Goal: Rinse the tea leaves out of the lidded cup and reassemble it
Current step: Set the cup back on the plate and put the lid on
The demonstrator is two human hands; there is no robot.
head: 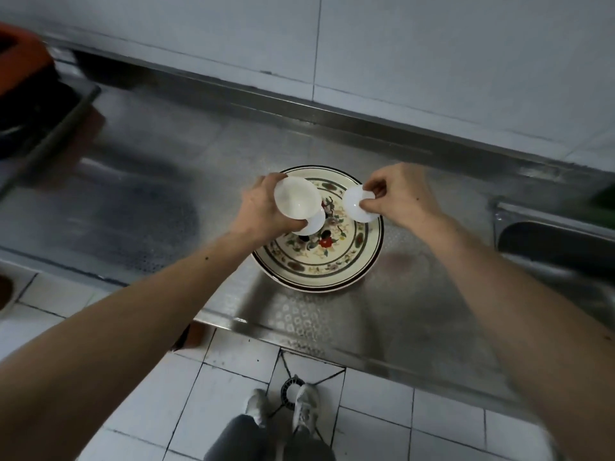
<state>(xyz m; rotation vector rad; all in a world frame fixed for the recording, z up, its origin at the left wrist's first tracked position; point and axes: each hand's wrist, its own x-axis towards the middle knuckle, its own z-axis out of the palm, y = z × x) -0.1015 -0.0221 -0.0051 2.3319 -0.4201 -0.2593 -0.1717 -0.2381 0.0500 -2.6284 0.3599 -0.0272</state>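
My left hand [263,207] grips a small white cup [295,197], tilted with its empty mouth facing me, together with a white saucer [314,224] pressed under its foot. My right hand [402,197] pinches the white lid [357,203] by its knob, holding it on edge to the right of the cup. Both hands hover above a cream plate with a floral pattern [332,264] that lies on the steel counter [173,181]. No tea leaves show inside the cup.
A steel sink basin [552,241] opens at the right edge. At the far left stand a dark tray [50,128] and an orange-and-black object [23,58]. White tiled wall runs behind; tiled floor, a drain [290,390] and my shoes lie below.
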